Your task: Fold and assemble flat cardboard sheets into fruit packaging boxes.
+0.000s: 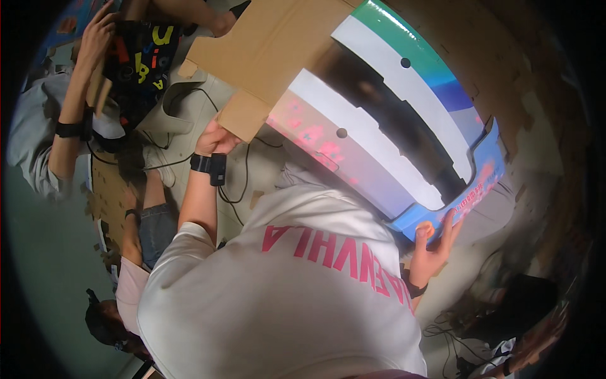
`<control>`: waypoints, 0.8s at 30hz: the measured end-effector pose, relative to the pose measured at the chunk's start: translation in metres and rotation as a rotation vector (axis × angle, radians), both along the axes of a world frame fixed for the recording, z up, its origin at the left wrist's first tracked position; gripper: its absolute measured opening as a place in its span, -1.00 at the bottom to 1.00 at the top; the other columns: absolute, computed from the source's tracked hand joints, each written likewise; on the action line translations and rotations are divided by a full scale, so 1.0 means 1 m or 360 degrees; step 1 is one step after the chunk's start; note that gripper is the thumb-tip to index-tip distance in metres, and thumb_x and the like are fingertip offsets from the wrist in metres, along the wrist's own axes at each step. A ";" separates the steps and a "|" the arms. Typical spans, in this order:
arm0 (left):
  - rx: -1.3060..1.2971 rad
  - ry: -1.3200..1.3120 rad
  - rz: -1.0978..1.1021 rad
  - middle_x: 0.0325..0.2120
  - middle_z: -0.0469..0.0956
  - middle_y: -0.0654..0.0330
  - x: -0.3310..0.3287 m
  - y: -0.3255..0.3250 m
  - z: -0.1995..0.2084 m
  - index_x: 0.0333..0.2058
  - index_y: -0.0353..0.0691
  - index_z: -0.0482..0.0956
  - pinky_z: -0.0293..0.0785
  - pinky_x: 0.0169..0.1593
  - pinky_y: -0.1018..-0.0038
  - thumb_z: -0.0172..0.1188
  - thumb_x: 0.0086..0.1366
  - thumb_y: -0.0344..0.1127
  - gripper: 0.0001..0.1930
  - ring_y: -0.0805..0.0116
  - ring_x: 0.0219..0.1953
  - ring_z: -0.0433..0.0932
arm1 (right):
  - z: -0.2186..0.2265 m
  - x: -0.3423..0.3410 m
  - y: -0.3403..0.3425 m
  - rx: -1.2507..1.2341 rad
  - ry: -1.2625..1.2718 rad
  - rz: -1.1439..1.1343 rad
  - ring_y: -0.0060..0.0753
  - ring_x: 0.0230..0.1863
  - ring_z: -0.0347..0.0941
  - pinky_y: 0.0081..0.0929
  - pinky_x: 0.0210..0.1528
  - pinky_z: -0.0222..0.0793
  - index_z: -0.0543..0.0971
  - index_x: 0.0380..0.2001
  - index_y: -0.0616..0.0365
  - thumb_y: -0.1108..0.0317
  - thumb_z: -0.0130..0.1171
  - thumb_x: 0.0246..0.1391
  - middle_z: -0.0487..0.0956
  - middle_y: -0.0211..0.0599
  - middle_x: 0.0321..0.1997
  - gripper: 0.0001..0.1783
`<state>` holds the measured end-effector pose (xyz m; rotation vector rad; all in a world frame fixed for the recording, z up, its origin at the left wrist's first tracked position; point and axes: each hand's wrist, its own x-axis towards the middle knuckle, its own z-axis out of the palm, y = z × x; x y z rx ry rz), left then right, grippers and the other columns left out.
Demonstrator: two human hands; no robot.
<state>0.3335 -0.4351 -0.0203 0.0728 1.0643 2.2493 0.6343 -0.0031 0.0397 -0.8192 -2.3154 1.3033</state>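
A large printed cardboard box [372, 170] lies across my lap at a slant. Its outside is blue, green and pink with flower prints. White flaps [416, 107] with round holes border a long dark opening along its top. At the left end a plain brown cardboard flap [265, 50] stands folded outward. My left hand [218, 138] pinches the lower corner of that brown end. Against the blue end panel at the right, my right hand [435, 246] grips with thumb and fingers; part of its grasp is hidden.
Another person's arm [76, 95] reaches in at the upper left, next to a black bag [139, 69] with coloured letters. A person in a dark cap [104, 322] is at the lower left. Black cables [233, 189] trail over the floor. More cardboard [492, 38] lies beyond the box.
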 end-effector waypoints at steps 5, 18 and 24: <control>-0.0039 0.0150 -0.0157 0.08 0.55 0.09 -0.037 0.037 0.007 0.26 -0.34 0.32 0.55 -0.14 0.52 0.20 0.32 -0.52 -0.46 0.30 -0.03 0.61 | -0.002 -0.001 -0.001 -0.0058 -0.0035 -0.0043 0.02 0.55 0.00 -0.16 0.49 -0.04 0.33 0.39 0.24 0.27 0.36 0.13 -0.03 0.24 0.56 -0.21; -0.1702 0.1320 -0.0214 0.05 0.58 0.07 -0.023 0.102 0.098 0.09 -0.37 0.54 0.46 0.12 0.36 0.33 0.31 -0.34 -0.59 0.21 0.08 0.54 | -0.009 -0.001 0.007 -0.0091 0.0024 -0.0048 0.02 0.52 0.09 -0.22 0.46 0.03 0.39 0.33 0.32 0.22 0.41 0.05 0.06 0.23 0.54 -0.20; -0.2171 0.2230 -0.0516 0.06 0.60 0.07 -0.057 0.047 0.126 0.13 -0.26 0.57 0.32 0.25 0.27 0.51 0.13 -0.15 -0.38 0.33 0.13 0.53 | -0.011 0.000 0.022 -0.0285 -0.0008 -0.0023 -0.02 0.53 0.08 -0.24 0.46 0.02 0.38 0.32 0.38 0.15 0.44 0.04 0.06 0.21 0.55 -0.14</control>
